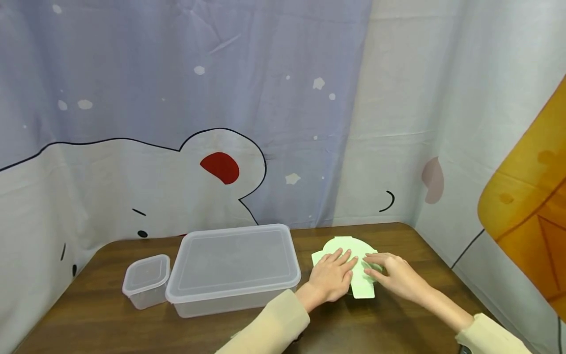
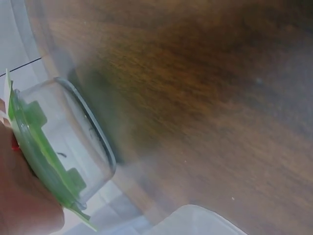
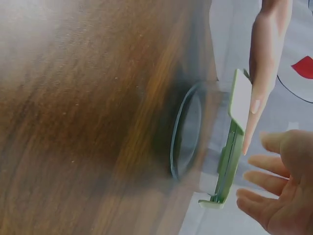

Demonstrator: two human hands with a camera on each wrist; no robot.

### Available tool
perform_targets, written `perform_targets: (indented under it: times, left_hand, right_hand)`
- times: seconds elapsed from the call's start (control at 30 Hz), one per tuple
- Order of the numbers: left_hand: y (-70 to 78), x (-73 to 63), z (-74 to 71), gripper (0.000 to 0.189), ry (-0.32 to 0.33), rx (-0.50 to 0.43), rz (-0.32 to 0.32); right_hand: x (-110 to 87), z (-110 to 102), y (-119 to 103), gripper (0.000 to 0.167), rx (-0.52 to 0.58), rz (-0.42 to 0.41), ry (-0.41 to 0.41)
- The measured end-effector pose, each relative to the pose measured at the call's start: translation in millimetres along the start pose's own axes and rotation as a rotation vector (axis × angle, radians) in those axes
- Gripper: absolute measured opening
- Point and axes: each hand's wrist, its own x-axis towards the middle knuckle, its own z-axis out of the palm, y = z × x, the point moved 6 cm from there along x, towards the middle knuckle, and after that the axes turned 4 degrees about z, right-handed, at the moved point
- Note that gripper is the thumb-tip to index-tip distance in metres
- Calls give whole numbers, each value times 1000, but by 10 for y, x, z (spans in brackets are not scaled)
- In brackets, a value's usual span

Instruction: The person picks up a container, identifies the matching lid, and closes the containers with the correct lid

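A clear container (image 3: pixel 208 142) with a pale green lid (image 1: pixel 363 287) stands on the right part of the table. Flaps stick out around the lid's edge; in the right wrist view, one flap stands out level and another points down. My left hand (image 1: pixel 329 276) lies flat on top of the lid with its fingers spread. Just above the lid's right side is my right hand (image 1: pixel 398 276), thumb and fingers apart and loosely bent. In the right wrist view its fingertips (image 3: pixel 252 176) hover close over the lid. From the left wrist, the container's see-through wall shows below the green rim.
Left of the hands sits a large rectangular plastic box (image 1: pixel 234 265) with a frosted lid. Beside it at the far left is a small lidded plastic box (image 1: pixel 147 280). A printed curtain (image 1: pixel 287 98) hangs behind the brown wooden table (image 1: pixel 101 324).
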Motion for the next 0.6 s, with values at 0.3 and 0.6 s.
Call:
perform_targets:
  times: [0.3,0.6]
  left_hand:
    - [-19,-6,-1,46,2,-13,5]
    - [-14,-15,0,46,-6,-61,5]
  right_hand:
    - [-102,74,-102,51,-33,-165,17]
    - [-168,138,-127,56,-85,-245,50]
